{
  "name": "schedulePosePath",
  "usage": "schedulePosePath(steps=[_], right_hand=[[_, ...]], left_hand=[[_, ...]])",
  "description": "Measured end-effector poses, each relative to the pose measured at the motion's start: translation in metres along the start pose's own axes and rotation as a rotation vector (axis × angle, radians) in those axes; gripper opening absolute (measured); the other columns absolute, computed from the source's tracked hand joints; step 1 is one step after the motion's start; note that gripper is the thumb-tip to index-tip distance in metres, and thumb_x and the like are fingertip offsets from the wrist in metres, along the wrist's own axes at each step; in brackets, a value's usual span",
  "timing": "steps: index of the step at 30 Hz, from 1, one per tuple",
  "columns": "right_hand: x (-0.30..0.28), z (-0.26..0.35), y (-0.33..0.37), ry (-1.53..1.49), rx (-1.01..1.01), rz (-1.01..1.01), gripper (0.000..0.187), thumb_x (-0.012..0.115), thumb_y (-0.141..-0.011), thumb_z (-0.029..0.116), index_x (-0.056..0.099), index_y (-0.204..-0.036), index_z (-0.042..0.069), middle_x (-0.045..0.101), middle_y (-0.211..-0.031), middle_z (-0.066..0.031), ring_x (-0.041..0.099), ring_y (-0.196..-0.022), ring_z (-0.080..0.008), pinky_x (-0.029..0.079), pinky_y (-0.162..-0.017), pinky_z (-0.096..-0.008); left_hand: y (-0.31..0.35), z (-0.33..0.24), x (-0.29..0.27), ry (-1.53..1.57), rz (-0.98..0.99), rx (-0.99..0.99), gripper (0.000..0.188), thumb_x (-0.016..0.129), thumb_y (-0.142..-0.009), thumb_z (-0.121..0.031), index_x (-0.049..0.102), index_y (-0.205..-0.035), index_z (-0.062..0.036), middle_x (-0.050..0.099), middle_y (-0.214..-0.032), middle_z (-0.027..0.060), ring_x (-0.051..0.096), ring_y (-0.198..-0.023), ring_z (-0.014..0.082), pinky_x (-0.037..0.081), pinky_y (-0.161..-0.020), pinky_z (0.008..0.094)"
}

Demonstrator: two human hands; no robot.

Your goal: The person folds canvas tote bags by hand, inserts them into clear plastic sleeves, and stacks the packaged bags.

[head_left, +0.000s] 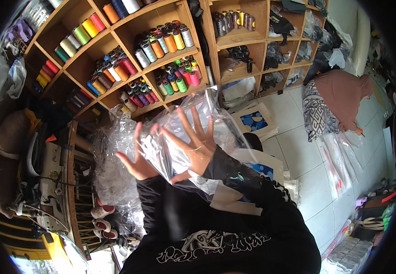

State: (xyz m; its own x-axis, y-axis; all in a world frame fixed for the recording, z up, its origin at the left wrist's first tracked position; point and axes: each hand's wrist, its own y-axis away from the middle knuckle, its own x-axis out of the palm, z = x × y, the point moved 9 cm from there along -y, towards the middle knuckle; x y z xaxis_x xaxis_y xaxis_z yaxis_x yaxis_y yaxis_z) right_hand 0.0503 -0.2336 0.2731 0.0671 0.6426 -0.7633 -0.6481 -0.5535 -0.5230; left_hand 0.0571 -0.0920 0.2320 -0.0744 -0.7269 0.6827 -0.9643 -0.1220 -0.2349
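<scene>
A cluttered sewing workshop with a white tiled floor. At frame centre, a crinkled clear plastic bag is pressed between two flat hands: left hand behind, right hand spread in front. Beyond, shelves of coloured thread cones.

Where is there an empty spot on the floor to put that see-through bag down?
The white floor tiles between the folded printed cloth and the brown fabric heap are bare. Left of the hands, the plastic bag pile crowds things.
</scene>
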Motion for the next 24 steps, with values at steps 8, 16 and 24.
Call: schedulePosePath(steps=[8, 16, 24], right_hand=[[0.007, 0.02, 0.024, 0.08, -0.2, 0.281, 0.099, 0.066, -0.047, 0.07, 0.028, -0.135, 0.047, 0.009, -0.148, -0.0143, 0.0, -0.134, -0.0464, 0.002, -0.091, -0.0767], [-0.009, -0.009, 0.047, -0.313, -0.389, -0.278, 0.034, 0.058, -0.065, -0.003, 0.052, -0.099, 0.0, 0.047, -0.123, -0.0173, 0.04, -0.122, -0.0367, 0.029, -0.103, -0.0494], [-0.02, -0.043, 0.035, -0.222, -0.13, -0.351, 0.04, 0.066, -0.072, 0.007, 0.052, -0.109, 0.002, 0.052, -0.117, -0.0152, 0.052, -0.108, -0.0316, 0.038, -0.095, -0.0456]], left_hand=[[-0.014, -0.031, 0.021, -0.748, 0.412, -0.161, 0.083, 0.058, -0.083, -0.049, 0.014, -0.14, -0.0079, 0.048, -0.12, 0.0217, 0.055, -0.104, 0.0299, 0.046, -0.085, 0.0374], [0.017, -0.003, 0.022, -0.804, 0.325, -0.311, 0.046, 0.066, -0.08, -0.005, 0.046, -0.121, 0.0051, 0.057, -0.069, 0.0012, 0.052, -0.055, 0.0043, 0.042, -0.049, 0.0167], [0.029, -0.001, 0.02, -0.854, 0.365, -0.181, 0.045, 0.067, -0.079, -0.004, 0.05, -0.12, 0.0051, 0.059, -0.069, 0.0017, 0.052, -0.057, 0.0048, 0.042, -0.053, 0.0165]])
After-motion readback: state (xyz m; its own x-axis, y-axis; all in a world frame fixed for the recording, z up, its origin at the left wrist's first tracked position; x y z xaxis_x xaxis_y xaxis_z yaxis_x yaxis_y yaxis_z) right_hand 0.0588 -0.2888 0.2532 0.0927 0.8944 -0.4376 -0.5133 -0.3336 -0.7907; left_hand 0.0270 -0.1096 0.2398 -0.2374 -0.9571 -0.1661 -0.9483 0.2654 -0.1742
